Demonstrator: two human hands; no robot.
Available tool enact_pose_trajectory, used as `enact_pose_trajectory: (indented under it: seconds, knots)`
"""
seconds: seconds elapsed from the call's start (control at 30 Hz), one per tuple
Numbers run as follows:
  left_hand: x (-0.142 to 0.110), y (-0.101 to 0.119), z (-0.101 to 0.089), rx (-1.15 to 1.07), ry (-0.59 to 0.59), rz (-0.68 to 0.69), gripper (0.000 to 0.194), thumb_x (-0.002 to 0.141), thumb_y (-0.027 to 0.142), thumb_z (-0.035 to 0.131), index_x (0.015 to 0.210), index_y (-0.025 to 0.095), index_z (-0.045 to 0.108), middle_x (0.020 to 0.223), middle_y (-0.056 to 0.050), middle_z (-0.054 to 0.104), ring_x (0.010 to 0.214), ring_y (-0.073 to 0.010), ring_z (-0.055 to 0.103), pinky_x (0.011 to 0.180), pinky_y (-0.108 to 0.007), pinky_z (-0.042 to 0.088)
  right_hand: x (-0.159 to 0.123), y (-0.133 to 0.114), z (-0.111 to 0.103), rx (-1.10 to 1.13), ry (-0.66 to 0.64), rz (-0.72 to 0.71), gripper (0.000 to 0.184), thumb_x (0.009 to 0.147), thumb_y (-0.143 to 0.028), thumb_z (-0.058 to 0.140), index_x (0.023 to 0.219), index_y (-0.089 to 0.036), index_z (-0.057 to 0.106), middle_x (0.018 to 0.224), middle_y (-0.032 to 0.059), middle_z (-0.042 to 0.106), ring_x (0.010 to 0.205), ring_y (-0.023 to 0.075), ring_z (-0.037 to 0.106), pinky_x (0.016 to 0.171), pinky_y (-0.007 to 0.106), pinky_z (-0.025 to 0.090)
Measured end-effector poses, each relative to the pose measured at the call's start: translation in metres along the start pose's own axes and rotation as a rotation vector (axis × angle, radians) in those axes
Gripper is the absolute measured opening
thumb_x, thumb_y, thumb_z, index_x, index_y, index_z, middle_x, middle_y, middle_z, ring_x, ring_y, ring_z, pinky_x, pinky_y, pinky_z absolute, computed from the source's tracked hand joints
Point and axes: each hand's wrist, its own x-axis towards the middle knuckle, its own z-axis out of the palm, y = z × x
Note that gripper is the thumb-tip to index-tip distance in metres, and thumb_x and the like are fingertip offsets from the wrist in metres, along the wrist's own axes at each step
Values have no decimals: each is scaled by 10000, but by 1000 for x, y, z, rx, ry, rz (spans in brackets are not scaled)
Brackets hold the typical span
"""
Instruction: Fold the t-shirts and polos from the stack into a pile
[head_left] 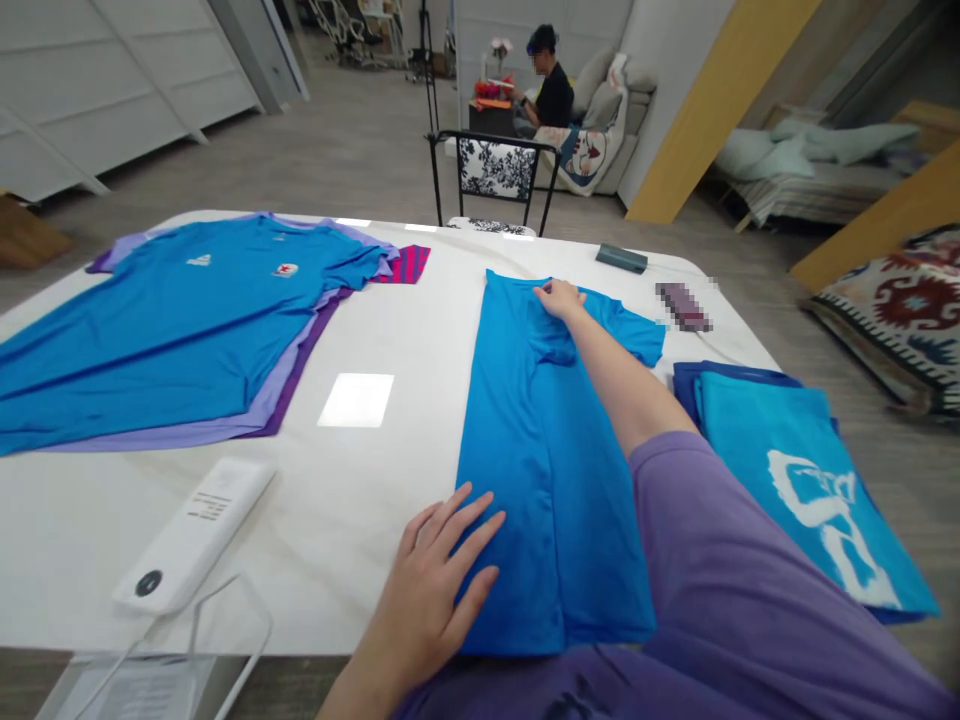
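A blue T-shirt (508, 430) lies on the white table in front of me, folded lengthwise, with its sleeve turned back toward the right. My left hand (450, 565) rests on its lower left edge, palm down and fingers spread. Reaching across to the far end, my right hand (561, 298) has its fingers drawn together on the fabric near the collar. My forearm and purple sleeve cover part of the shirt's right side.
Spread shirts, a blue one (172, 310) uppermost, lie on the table (405, 330) at left. A white power strip-like device (196, 535) with a cable sits near front. Folded blue garments (795, 470), a dark case (621, 258) and a blurred phone-sized object (682, 306) are at right. A chair (495, 170) stands behind.
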Motion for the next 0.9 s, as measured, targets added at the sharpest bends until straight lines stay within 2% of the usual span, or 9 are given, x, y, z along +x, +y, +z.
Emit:
enact_pose_trajectory:
  seconds: [0.13,0.23,0.3,0.4,0.5,0.6,0.7,0.8,0.9]
  knots:
    - [11,-12,13,57,-42,9,783,1139,461,591,1858,391,288,1877,48,368,1756,-312,371,1335,-555,473,41,-21,13,-88,-51,-110,422,1099,-526,674,1335,-197,795,1536,183,688,1464,396,551,1296,652,358]
    - [13,-13,21,81,-88,19,841,1130,608,581,1866,336,277,1905,12,307,1773,-316,329,1349,-562,439,64,-25,16,-90,-140,-173,335,1087,-397,696,1304,-152,769,1416,175,759,1332,343,641,1260,558,431]
    - [14,-12,23,82,-106,19,894,1108,681,582,1868,331,270,1913,5,287,1780,-323,307,1341,-577,437,75,-24,16,-65,-126,-207,328,1103,-323,649,1340,-110,726,1394,207,763,1285,331,664,1204,493,496]
    - [15,-12,21,74,-122,9,974,1065,726,624,1873,325,256,1922,4,265,1784,-341,288,1336,-599,433,79,-22,17,-54,-80,-233,355,1121,-266,594,1414,-76,657,1409,236,741,1304,343,666,1190,497,517]
    - [17,-12,19,46,-140,11,1074,1012,801,655,1876,309,249,1926,-19,257,1776,-377,301,1338,-623,419,64,-28,17,-98,-47,-240,375,1123,-257,589,1457,-91,625,1479,238,695,1410,380,616,1260,571,451]
    - [17,-12,17,5,-139,10,1115,991,842,658,1876,296,255,1917,-63,287,1763,-418,319,1341,-641,406,25,-39,13,-111,57,-309,447,1159,-307,544,1548,-89,570,1625,251,579,1551,426,490,1327,661,337]
    - [16,-9,17,-40,-131,1,1099,1002,827,667,1872,279,276,1905,-106,318,1764,-443,309,1356,-650,378,-45,-38,9,-80,37,-453,528,1184,-415,545,1616,-112,545,1683,213,528,1594,439,443,1352,672,295]
    - [15,-6,20,-92,-127,-14,1054,1000,764,726,1856,298,325,1894,-126,344,1764,-466,299,1382,-676,320,-147,-9,-6,54,-132,-561,572,1140,-567,647,1572,-194,627,1629,129,588,1578,434,488,1342,637,345]
    - [12,-4,26,-140,-120,-19,1029,996,708,766,1849,329,334,1896,-133,340,1767,-487,275,1396,-708,255,-264,38,-45,276,-341,-443,527,1077,-634,730,1441,-253,729,1402,82,713,1466,403,617,1233,586,485]
